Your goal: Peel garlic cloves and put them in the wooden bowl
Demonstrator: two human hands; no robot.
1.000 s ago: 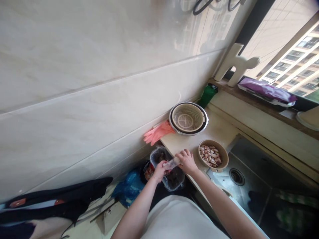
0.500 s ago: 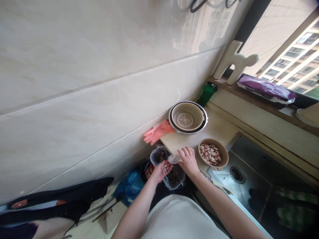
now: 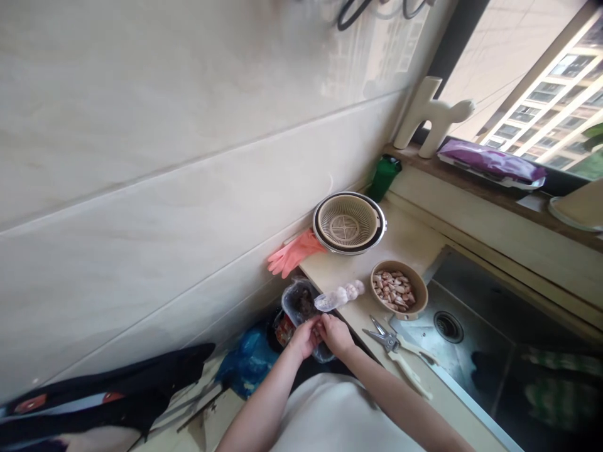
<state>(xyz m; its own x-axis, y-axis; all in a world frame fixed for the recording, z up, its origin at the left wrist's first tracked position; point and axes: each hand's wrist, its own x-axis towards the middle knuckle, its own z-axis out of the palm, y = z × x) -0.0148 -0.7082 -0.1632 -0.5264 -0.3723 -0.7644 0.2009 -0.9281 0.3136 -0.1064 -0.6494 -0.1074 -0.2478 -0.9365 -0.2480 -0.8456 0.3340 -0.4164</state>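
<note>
Meeting over one bin [image 3: 298, 300]: two hands [image 3: 321, 334].

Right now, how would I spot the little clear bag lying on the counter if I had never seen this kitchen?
Start at the steel sink and move to the pale stone counter on its wall side. Between the round tan bowl of peeled cloves and the counter's edge lies the small clear plastic bag of garlic bulbs. It alone is see-through, long and lumpy, unlike the round bowl and cream colander.
</note>
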